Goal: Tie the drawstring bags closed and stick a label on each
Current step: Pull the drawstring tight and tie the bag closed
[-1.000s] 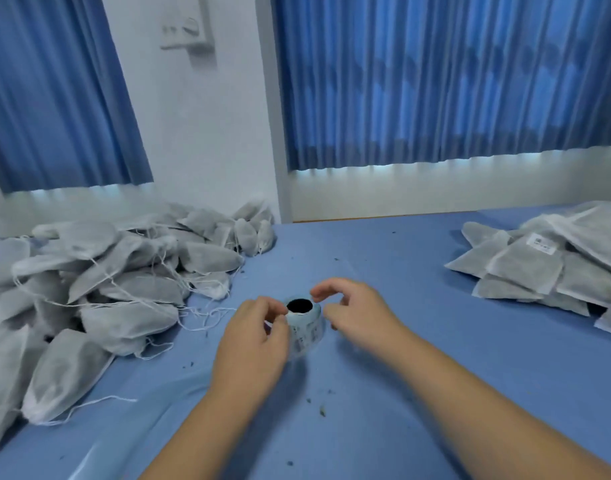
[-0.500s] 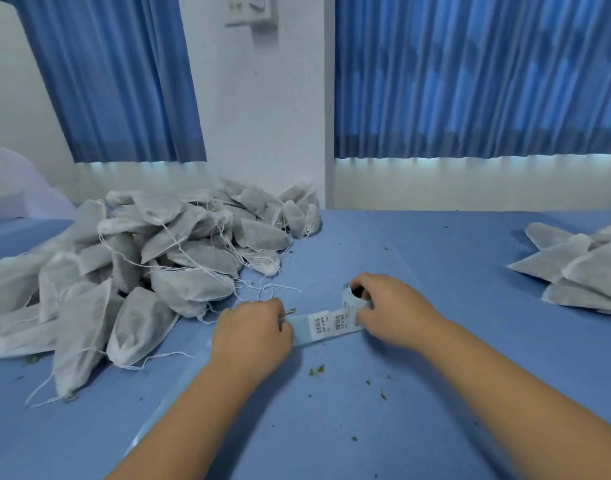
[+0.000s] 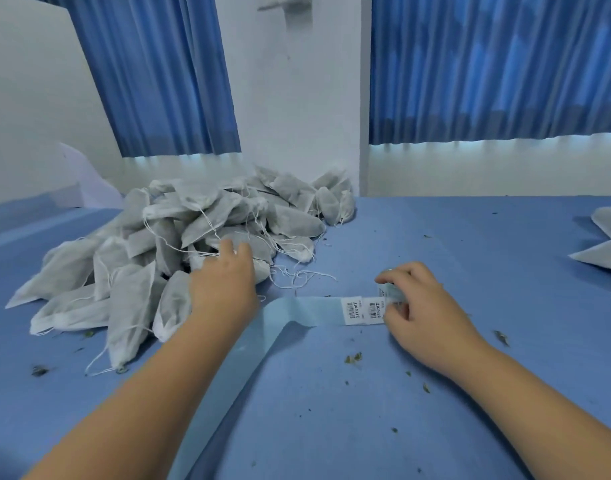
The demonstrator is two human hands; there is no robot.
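Observation:
A heap of grey drawstring bags (image 3: 165, 251) with loose white strings lies on the left of the blue table (image 3: 435, 393). My left hand (image 3: 224, 282) reaches over the heap's near edge, fingers spread, holding nothing. My right hand (image 3: 415, 306) is closed around the label roll (image 3: 389, 294) on the table. A pale blue backing strip (image 3: 297, 310) runs from the roll to the left and then down toward me. Two white barcode labels (image 3: 364, 310) sit on the strip next to the roll.
More grey bags (image 3: 605, 251) lie at the right edge of the table. Small bits of dried herb (image 3: 352, 358) are scattered on the cloth. Blue curtains and a white wall stand behind the table.
My left hand has let go of the label strip and moved up and left to the bag heap. The strip now lies longer on the table. The view has turned left.

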